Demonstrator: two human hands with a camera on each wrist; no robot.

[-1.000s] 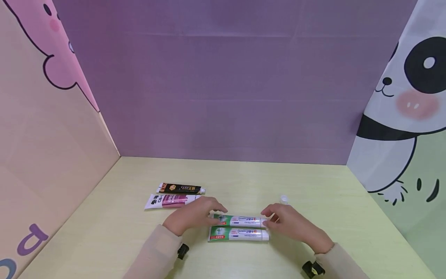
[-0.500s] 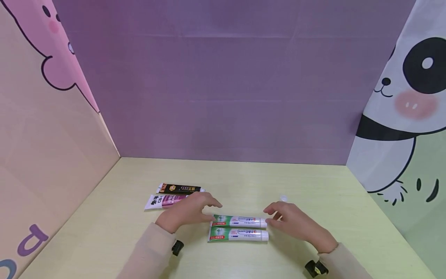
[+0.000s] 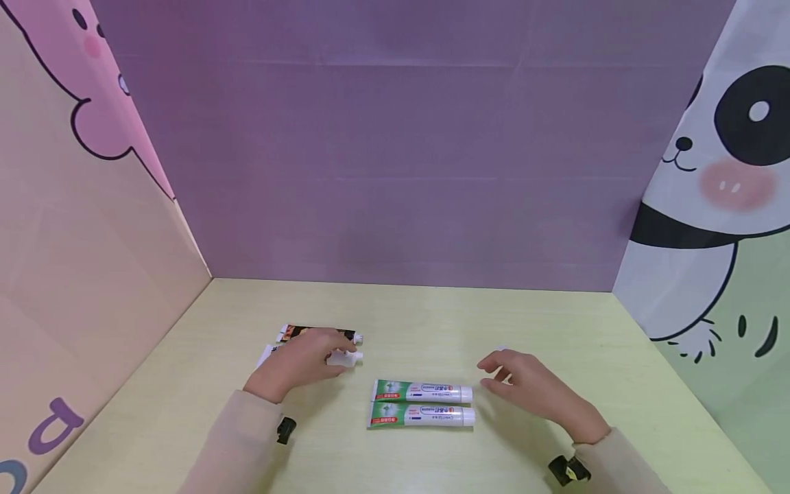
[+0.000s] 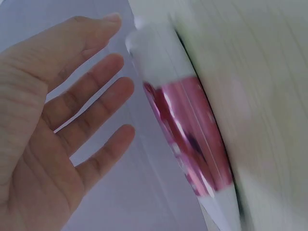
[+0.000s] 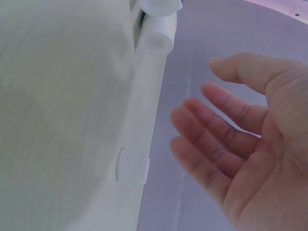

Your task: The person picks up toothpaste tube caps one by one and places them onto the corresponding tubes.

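My left hand is over the pink-and-white tube, hiding most of it in the head view. In the left wrist view, its fingers are apart and relaxed beside the same tube, with a gap between them. Just behind lies a black tube, partly covered by that hand. Two green-and-white toothpaste tubes lie side by side between my hands. My right hand hovers to their right, fingers loosely bent and holding nothing. A small white cap lies on the table near it, mostly hidden in the head view.
The pale wooden table runs back to a purple wall. A pink-printed panel stands at the left, and a panda-printed one at the right.
My left hand has moved left and away from the green tubes, over the pink-and-white tube. My right hand has drawn slightly right, off the tubes' cap ends. The tubes have stayed put.
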